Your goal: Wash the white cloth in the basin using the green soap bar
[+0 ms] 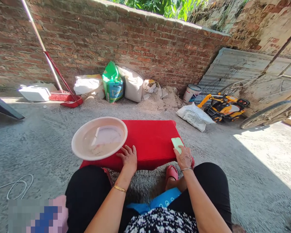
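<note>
A pale pink basin (75, 147) of water stands at the left end of a low table or bench with a red cover (150, 139). My left hand (129, 157) rests on the cloth near the front edge, fingers spread, close to the basin's right rim. It holds nothing. At the right end of the cloth, my right hand (184, 157) has its fingers on a phone (177, 144) with a plain light-green face. The phone lies at or just above the cloth's right edge; whether it touches the cloth is unclear.
Along the brick wall (87, 42) are sacks (133, 85), a sand heap (168, 97), a bucket (192, 93), a red dustpan (74, 102) and a yellow toy digger (225, 108). A white cable (24, 184) loops on the floor at left. A bicycle (269, 113) leans at right.
</note>
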Demonstrator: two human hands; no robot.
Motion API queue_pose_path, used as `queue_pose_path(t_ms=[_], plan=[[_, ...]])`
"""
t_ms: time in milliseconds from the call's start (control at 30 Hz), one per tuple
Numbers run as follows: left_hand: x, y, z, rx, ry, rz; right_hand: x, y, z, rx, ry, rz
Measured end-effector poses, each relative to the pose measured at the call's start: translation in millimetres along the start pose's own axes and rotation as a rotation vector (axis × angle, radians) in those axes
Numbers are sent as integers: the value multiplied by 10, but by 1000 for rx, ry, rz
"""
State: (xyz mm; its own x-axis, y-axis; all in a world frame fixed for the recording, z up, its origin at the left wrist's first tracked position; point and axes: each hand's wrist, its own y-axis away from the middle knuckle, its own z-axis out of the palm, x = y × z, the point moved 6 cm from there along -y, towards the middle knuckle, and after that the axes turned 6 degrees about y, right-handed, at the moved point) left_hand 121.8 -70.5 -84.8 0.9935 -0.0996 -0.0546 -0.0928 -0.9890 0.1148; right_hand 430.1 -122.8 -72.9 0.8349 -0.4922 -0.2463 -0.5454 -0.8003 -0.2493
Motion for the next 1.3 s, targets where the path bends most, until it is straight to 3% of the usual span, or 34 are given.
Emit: queue_pose_path(t_ms=[133, 233, 333, 533, 633, 867, 967, 1067, 1233, 1300], plan=[[14, 18, -32, -18, -63, 11, -714, 344, 85, -21, -31, -335], [28, 28, -50, -32, -119, 23, -965, 483, 113, -24, -17, -460], [28, 23, -40, -41, -125, 21, -776, 367, 102, -27, 26, -388], [21, -4, 1, -32, -51, 20, 179, -80, 8, -8, 61, 41], [15, 0, -10, -34, -34, 12, 256, -88, -9, 17, 32, 90], [20, 30, -66, -33, -41, 15, -792, 431, 94, 42, -76, -415], [27, 30, -61, -38, -91, 27, -959, 503, 127, 50, -53, -498], [28, 20, -41, -41, -112, 35, -690, 313, 114, 49, -9, -386], [23, 9, -17, -34, -101, 30, 184, -130, 3, 64, 9, -14], [23, 10, -18, -31, -103, 28, 371, -186, -26, 86, -7, 77]])
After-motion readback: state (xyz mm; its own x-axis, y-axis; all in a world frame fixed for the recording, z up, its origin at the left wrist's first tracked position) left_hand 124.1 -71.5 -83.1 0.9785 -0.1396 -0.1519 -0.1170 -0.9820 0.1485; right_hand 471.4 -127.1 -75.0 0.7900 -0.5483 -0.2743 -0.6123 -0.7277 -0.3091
